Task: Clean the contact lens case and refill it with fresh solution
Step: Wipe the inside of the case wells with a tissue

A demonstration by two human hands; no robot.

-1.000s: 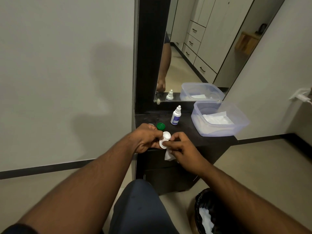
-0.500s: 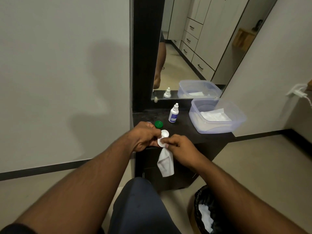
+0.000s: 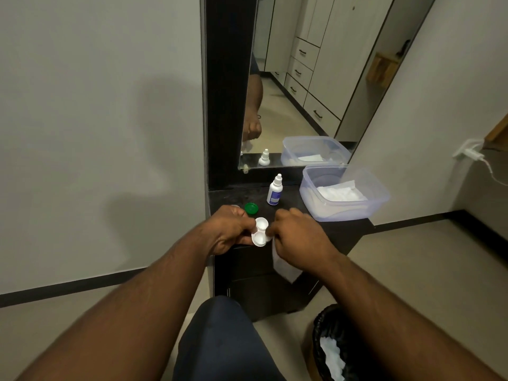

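Holding one white contact lens case [image 3: 260,235] over the near edge of the dark cabinet top [image 3: 291,204], the left hand [image 3: 229,229] pinches it from the left with curled fingers and thumb. The case shows two round wells, both uncapped and facing up. The right hand [image 3: 298,240] sits just right of the case with its fingers curled around one white tissue [image 3: 283,266], which hangs down from under the palm — whether its fingertips touch the case cannot be told.

One green cap [image 3: 251,208] lies on the cabinet top just beyond the left hand; a second, paler cap may sit at the hand's far left edge, but it is mostly hidden. One small white solution bottle [image 3: 275,190] with a blue label stands upright farther back, near the mirror [image 3: 302,78]. To the right, one clear plastic tub [image 3: 343,213] holds a stack of white tissues [image 3: 341,192]. The mirror repeats the bottle and the tub.

On the floor at near right stands one bin with a black liner [image 3: 319,339] — crumpled white tissue lies inside it.
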